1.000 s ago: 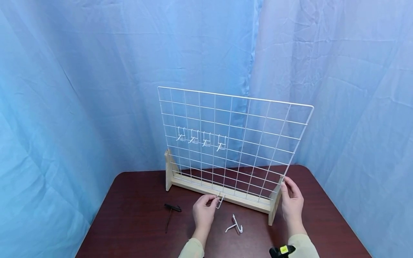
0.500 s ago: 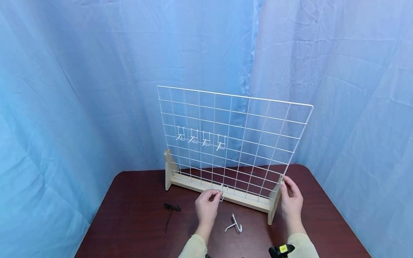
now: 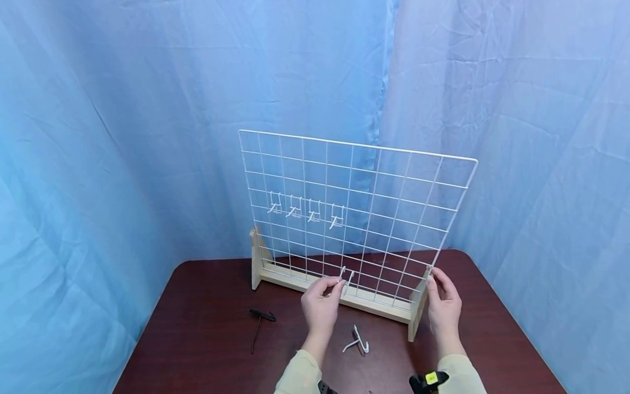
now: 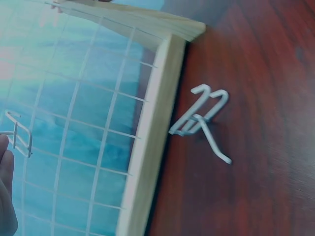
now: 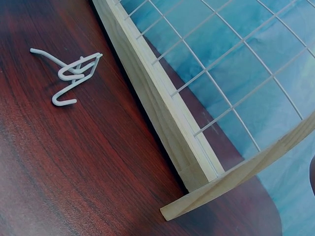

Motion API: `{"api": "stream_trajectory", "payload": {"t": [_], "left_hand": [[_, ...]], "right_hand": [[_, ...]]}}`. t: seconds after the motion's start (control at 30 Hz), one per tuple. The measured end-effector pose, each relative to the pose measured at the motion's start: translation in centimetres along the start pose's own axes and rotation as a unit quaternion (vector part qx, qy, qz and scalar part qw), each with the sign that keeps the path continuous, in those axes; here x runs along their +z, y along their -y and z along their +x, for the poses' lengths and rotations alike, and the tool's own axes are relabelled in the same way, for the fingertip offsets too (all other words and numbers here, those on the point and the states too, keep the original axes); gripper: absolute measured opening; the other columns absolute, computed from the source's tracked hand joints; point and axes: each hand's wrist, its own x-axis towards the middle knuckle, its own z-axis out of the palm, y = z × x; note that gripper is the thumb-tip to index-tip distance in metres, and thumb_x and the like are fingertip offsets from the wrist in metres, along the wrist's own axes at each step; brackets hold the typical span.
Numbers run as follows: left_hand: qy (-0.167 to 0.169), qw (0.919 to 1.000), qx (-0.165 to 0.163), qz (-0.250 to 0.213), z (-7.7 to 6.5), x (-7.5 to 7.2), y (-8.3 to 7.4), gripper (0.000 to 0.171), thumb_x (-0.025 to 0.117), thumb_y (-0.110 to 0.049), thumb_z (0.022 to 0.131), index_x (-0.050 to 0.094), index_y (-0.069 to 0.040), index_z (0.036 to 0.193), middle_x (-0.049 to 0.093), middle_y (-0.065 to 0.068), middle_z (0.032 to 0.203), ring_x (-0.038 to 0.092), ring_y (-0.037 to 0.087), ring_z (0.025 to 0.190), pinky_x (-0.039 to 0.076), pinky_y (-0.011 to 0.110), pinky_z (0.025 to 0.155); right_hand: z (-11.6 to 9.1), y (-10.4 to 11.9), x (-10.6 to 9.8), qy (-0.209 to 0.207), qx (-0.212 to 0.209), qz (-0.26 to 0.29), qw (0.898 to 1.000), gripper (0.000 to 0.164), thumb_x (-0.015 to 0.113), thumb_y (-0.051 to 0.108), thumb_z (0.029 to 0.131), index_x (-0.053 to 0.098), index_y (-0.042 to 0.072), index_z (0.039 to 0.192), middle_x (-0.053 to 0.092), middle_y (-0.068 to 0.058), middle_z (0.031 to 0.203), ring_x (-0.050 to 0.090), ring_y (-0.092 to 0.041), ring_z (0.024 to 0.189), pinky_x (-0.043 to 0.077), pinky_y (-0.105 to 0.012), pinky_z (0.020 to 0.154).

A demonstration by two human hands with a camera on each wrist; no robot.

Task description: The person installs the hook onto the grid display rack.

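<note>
My left hand (image 3: pixel 320 309) pinches a white wire hook (image 3: pixel 349 278) between thumb and forefinger, in front of the lower middle of a white wire grid panel (image 3: pixel 358 145). The left wrist view shows this hook (image 4: pixel 29 142) at the left edge, beside my fingertips. Whether it touches the grid wires cannot be told. My right hand (image 3: pixel 445 306) holds the top of the right wooden side piece (image 3: pixel 417 312), where the grid's edge meets it. Several white hooks (image 3: pixel 314 212) hang in a row on the grid, left of its middle.
The grid stands upright in a wooden base (image 3: pixel 379 308) on a dark red-brown table (image 3: pixel 197 328). One loose white hook (image 3: pixel 363 341) lies in front of the base, between my arms. To the left lies a black hook (image 3: pixel 262 316). Blue curtains (image 3: pixel 147 137) surround the table.
My left hand has risen and moved slightly right with the white hook, from below the base's front edge to the lower grid. My right hand has stayed in place.
</note>
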Motion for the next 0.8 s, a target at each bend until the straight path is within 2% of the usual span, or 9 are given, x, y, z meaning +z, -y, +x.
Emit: {"api": "stream_trajectory", "payload": {"t": [0.27,0.5,0.8], "left_hand": [[-0.008,0.9995,0.023,-0.019,2.3,0.5,-4.6,0.013,0.078,0.015,0.073,0.073,0.005,0.077,0.072,0.018,0.079,0.070,0.032,0.071,0.059,0.024,0.066],[-0.022,0.9981,0.051,-0.026,3.8,0.8,-6.1,0.012,0.079,0.014,0.072,0.073,0.005,0.076,0.072,0.017,0.079,0.070,0.030,0.070,0.058,0.022,0.063],[-0.031,0.9977,0.057,-0.021,5.6,1.6,-7.8,0.011,0.079,0.015,0.072,0.073,0.007,0.076,0.072,0.016,0.076,0.070,0.029,0.067,0.058,0.024,0.061]], "right_hand": [[-0.1,0.1,0.1,-0.001,0.000,0.003,1.000,0.030,0.057,-0.005,0.097,0.058,-0.013,0.126,0.068,0.008,0.111,0.061,-0.005,0.102,0.048,-0.014,0.086],[-0.1,0.0,0.2,0.000,-0.007,0.010,1.000,0.030,0.057,-0.005,0.097,0.058,-0.013,0.125,0.068,0.007,0.110,0.061,-0.005,0.102,0.048,-0.014,0.086],[0.0,0.1,0.2,0.001,-0.003,0.018,1.000,0.031,0.057,-0.005,0.097,0.056,-0.017,0.125,0.069,0.007,0.110,0.062,-0.005,0.101,0.048,-0.014,0.086]]}}
